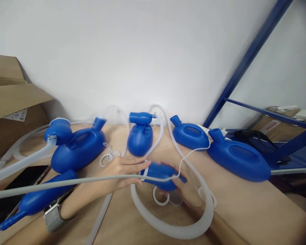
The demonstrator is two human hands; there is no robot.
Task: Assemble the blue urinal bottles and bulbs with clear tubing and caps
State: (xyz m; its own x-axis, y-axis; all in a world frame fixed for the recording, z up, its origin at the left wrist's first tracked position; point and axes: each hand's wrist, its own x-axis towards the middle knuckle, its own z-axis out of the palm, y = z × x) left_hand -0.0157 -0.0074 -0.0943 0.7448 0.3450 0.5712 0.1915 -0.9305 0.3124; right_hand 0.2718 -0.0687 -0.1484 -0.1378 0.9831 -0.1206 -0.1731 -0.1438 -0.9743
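A cardboard box, label unreadable, is sitting at the counter's left; opaque blue jugs are hiding their contents. Mid-counter, the right hand is gripping a small blue cup, the left hand's flat fingers touching it.

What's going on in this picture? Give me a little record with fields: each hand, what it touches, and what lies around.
left hand: fingers stretched out, touching the blue funnel piece; watch on the wrist
right hand: wrapped round that piece's other end
hose: wide translucent hose loops below the hands
beyond: four blue jugs in a row
far left: cardboard box
surface: tan table
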